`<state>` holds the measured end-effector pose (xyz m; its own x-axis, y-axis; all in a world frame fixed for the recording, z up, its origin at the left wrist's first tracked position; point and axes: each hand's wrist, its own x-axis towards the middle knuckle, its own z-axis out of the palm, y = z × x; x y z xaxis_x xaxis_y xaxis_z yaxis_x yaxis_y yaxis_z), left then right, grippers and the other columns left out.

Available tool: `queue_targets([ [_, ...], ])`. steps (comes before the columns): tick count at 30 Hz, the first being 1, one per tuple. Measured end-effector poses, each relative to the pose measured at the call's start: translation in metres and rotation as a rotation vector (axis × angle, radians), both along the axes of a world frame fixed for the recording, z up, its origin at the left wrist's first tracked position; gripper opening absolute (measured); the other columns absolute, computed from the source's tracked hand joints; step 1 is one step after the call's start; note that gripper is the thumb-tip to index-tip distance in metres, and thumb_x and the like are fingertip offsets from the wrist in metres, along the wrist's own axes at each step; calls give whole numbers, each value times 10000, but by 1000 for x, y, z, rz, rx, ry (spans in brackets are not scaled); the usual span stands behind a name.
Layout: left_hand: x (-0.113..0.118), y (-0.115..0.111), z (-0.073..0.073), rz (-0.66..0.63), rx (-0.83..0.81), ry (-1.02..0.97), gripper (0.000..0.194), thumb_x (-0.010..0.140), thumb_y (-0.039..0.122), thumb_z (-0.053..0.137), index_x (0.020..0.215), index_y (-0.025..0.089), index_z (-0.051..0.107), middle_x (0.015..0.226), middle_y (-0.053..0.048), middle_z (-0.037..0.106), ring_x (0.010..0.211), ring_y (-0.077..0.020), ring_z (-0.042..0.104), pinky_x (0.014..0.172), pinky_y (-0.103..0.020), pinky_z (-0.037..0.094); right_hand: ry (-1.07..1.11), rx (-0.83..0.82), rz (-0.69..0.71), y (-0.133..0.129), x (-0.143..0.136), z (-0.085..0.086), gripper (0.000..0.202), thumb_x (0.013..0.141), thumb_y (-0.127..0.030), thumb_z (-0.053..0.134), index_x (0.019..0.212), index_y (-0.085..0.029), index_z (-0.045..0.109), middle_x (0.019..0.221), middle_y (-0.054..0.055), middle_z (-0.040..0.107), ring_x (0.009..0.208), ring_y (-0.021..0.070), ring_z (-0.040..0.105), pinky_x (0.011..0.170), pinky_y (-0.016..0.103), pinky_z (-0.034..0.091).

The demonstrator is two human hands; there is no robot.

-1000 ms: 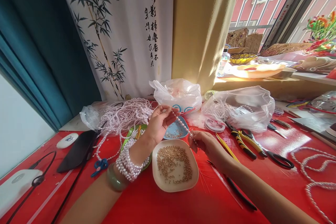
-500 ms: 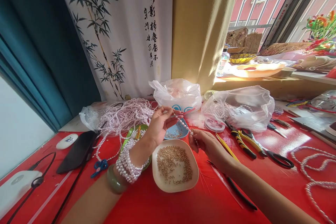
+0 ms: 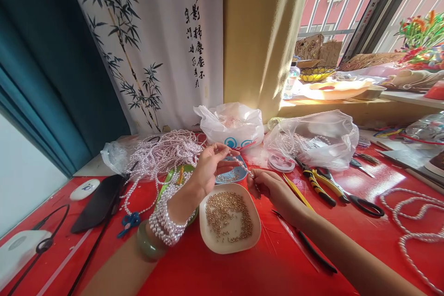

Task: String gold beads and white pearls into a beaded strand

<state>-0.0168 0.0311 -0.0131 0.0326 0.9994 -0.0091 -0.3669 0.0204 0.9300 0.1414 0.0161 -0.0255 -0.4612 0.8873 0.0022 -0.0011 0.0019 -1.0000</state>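
Note:
My left hand (image 3: 211, 166) pinches one end of a short beaded strand (image 3: 241, 162) between thumb and forefinger. Pearl strands (image 3: 166, 219) and a green bangle (image 3: 150, 242) circle that wrist. The strand's other end is in the closed fingers of my right hand (image 3: 265, 182). Below both hands is a cream dish (image 3: 229, 247) with gold beads (image 3: 227, 210) in it. Behind it, a blue dish (image 3: 243, 173) holds small beads and is partly hidden by my left hand. A green dish (image 3: 166, 180) is partly covered by my left wrist.
Heaped pearl strands (image 3: 163, 152) lie at the back left, near a black phone (image 3: 95, 203) and blue scissors (image 3: 130, 223). Plastic bags (image 3: 231, 125) stand behind. Yellow-handled pliers (image 3: 321, 189), scissors (image 3: 366, 206), tweezers (image 3: 315, 252) and more pearl strands (image 3: 404, 222) lie right.
The whole view has shifted slightly, so the table's things appear a little further left. Both hands keep hold of the strand, with little change in their pose.

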Motion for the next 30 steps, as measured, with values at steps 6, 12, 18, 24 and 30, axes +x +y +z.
queue_targets([
  [6,1,0,-1,3,3,-9,115,725,196,582,741,168,472,790,-46,648,582,-134,640,478,-177,471,-21,-7,-47,1,1,-2,228,718,-290,366,579,-165,497,456,-74,209,433,79,156,435,240,137],
  [12,4,-5,3,-21,-10,9,113,725,197,583,737,169,474,777,-39,649,579,-129,637,497,-185,472,-55,-24,-43,0,1,2,208,688,-270,370,519,-174,445,438,-40,346,423,81,264,431,244,168],
  [18,6,-7,3,-28,-1,28,102,732,199,573,738,169,476,795,-39,645,591,-126,638,506,-180,472,-17,-11,-54,1,3,-1,229,703,-278,368,559,-161,502,442,-70,221,424,74,168,426,245,127],
  [24,7,-5,1,-48,-9,26,94,741,191,560,738,166,469,778,-30,631,577,-118,638,472,-151,463,-61,1,-64,-1,2,2,222,710,-272,382,523,-173,449,428,-58,293,414,74,233,426,243,156],
  [30,9,-6,0,-74,-33,15,77,756,168,537,747,165,460,774,-27,629,560,-110,635,463,-145,464,-35,27,-25,-1,1,2,194,696,-243,359,547,-172,462,447,-61,276,424,75,206,431,243,153],
])
